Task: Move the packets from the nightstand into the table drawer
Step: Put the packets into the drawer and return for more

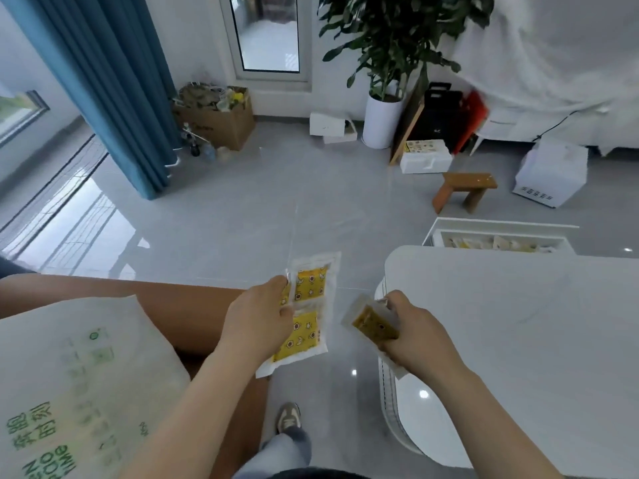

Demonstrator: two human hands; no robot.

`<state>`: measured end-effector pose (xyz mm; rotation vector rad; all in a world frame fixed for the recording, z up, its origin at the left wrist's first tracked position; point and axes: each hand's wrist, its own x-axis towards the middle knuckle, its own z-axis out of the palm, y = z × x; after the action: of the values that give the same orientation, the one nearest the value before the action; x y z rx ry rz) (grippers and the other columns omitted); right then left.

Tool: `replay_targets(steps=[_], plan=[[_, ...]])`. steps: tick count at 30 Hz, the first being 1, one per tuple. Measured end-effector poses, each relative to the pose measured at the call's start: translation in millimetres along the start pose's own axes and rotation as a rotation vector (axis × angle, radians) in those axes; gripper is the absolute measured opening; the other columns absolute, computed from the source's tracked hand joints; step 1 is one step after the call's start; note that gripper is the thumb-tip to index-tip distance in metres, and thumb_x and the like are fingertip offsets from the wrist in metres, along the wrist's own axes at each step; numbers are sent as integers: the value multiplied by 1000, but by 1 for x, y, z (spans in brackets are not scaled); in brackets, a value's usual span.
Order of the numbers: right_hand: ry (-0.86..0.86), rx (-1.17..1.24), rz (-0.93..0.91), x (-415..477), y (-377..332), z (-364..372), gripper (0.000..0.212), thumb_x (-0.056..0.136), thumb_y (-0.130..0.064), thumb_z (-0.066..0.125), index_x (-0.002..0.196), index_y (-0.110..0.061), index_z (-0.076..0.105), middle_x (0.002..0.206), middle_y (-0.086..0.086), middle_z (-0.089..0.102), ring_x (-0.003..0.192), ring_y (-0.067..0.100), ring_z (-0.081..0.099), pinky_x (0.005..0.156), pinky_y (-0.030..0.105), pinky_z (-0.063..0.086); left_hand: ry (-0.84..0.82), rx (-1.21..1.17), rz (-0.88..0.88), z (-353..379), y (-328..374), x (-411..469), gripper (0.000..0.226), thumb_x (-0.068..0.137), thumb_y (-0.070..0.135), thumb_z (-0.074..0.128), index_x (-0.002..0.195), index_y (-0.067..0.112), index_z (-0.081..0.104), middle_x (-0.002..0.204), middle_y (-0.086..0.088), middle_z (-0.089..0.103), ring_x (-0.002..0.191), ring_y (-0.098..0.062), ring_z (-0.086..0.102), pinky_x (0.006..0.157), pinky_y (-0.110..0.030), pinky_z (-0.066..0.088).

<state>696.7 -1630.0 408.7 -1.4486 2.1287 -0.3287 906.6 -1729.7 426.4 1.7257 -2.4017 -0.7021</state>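
Note:
My left hand [257, 319] grips a flat white packet [307, 305] with yellow star-patterned squares, held over the floor between the brown nightstand [186, 305] and the white table [518, 323]. My right hand [415, 337] pinches a second yellow-and-white packet [373, 321] at the table's left edge. Beyond the table's far side, the white drawer [501, 229] stands pulled out with several packets lying inside it.
A white printed bag [69, 382] lies on the nightstand. On the grey tile floor stand a small wooden stool [463, 190], a white appliance [549, 174], a potted plant [383, 119], boxes and a blue curtain [114, 91]. My foot [288, 418] is below.

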Motion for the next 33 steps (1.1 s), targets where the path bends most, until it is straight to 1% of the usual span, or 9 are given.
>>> replay_targets(steps=[3, 5, 8, 13, 17, 22, 25, 29, 33], plan=[[-7, 52, 76, 33, -15, -3, 38, 73, -19, 65, 97, -28, 37, 72, -13, 52, 65, 16, 56, 51, 27, 39, -38, -6, 48, -11, -10, 47, 4, 87, 15, 49, 90, 16, 46, 76, -1, 56, 71, -21, 53, 60, -33, 42], [25, 109, 133, 55, -22, -6, 37, 70, -18, 66, 93, -27, 39, 73, -6, 59, 64, 17, 58, 56, 33, 45, -69, -6, 91, -17, -13, 79, 4, 87, 14, 49, 89, 16, 46, 75, -1, 55, 69, -20, 51, 54, -28, 36], [44, 137, 203, 86, -26, -11, 41, 68, -17, 68, 94, -27, 38, 77, -3, 61, 68, 18, 59, 61, 37, 50, -90, -2, 132, -22, -10, 123, 7, 87, 14, 49, 93, 17, 48, 79, -2, 59, 70, -20, 54, 54, -28, 37], [51, 124, 252, 138, -17, -27, 42, 74, -18, 69, 98, -29, 36, 82, -7, 58, 70, 12, 58, 55, 25, 45, -135, 8, 173, -19, 4, 192, 6, 86, 14, 51, 87, 15, 46, 75, -4, 57, 68, -23, 54, 52, -29, 35], [72, 131, 281, 193, 3, -49, 42, 75, -17, 69, 99, -28, 37, 84, -6, 59, 72, 17, 58, 58, 28, 46, -152, 21, 196, -13, 32, 257, 11, 85, 12, 51, 83, 17, 42, 68, 0, 51, 63, -21, 49, 48, -28, 30], [82, 143, 301, 254, 30, -87, 43, 78, -18, 70, 100, -30, 35, 89, -6, 58, 71, 15, 54, 52, 20, 38, -193, 66, 236, -13, 79, 332, 7, 85, 13, 51, 90, 17, 48, 76, -2, 58, 69, -22, 55, 53, -29, 38], [90, 135, 305, 288, 46, -109, 42, 80, -21, 70, 100, -30, 34, 91, -7, 58, 72, 13, 54, 51, 17, 35, -197, 50, 243, -8, 102, 372, 5, 85, 14, 52, 86, 16, 47, 73, -3, 57, 67, -22, 56, 51, -29, 37], [107, 100, 303, 328, 62, -131, 40, 81, -27, 69, 100, -28, 34, 96, -3, 64, 73, 15, 57, 59, 25, 46, -224, 48, 268, -2, 129, 421, 3, 86, 15, 51, 88, 16, 49, 72, -5, 58, 66, -22, 57, 50, -29, 37], [110, 108, 350, 370, 76, -142, 39, 80, -27, 69, 98, -28, 34, 96, -3, 65, 75, 17, 61, 63, 28, 50, -261, 79, 338, 5, 153, 477, 6, 86, 15, 51, 91, 16, 50, 73, -5, 58, 67, -21, 56, 52, -28, 40]])
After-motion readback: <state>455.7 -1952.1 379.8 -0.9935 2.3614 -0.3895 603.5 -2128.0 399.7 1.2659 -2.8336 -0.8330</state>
